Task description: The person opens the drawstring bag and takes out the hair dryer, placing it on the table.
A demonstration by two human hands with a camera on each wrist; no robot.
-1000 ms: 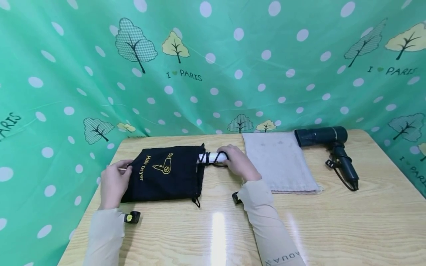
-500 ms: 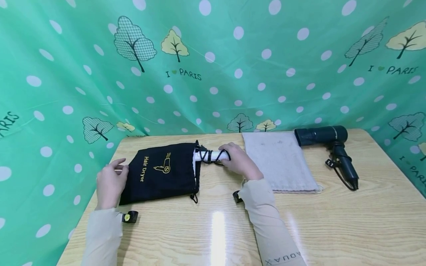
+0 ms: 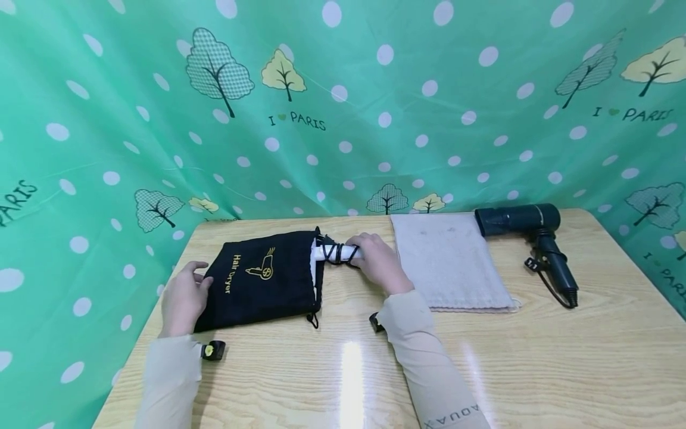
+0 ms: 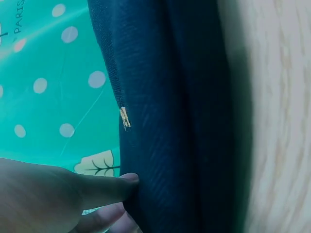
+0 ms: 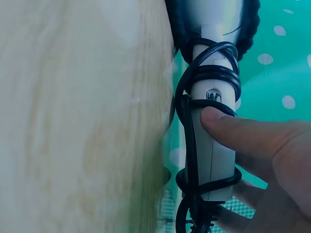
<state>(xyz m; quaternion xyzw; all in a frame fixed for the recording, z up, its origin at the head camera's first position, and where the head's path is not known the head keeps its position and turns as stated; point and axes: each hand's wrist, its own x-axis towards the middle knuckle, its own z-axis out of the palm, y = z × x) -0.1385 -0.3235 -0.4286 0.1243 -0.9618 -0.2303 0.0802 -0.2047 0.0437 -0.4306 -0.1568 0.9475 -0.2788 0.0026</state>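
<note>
A black drawstring bag (image 3: 252, 286) with a yellow "Hair Dryer" print lies flat on the table, its mouth to the right. A white hair dryer (image 5: 214, 145) sits partly inside it; the handle, with black cord wound round it, sticks out of the mouth. My right hand (image 3: 377, 262) holds that handle near its end, thumb on its face in the right wrist view. The dryer's head is mostly hidden in the bag. At the bag's closed end, my left hand (image 3: 184, 298) pinches the edge between thumb and fingers, as the left wrist view shows.
To the right lies a pale grey drawstring bag (image 3: 450, 262). A dark hair dryer (image 3: 517, 219), cord wrapped round its handle, touches that bag's upper right corner. A green dotted curtain (image 3: 343, 119) hangs behind the wooden table (image 3: 300, 381).
The bag's mouth has moved slightly left, showing more white dryer inside it. My left hand came off the bag's edge, then returned to it. My right hand has shifted slightly left with the handle.
</note>
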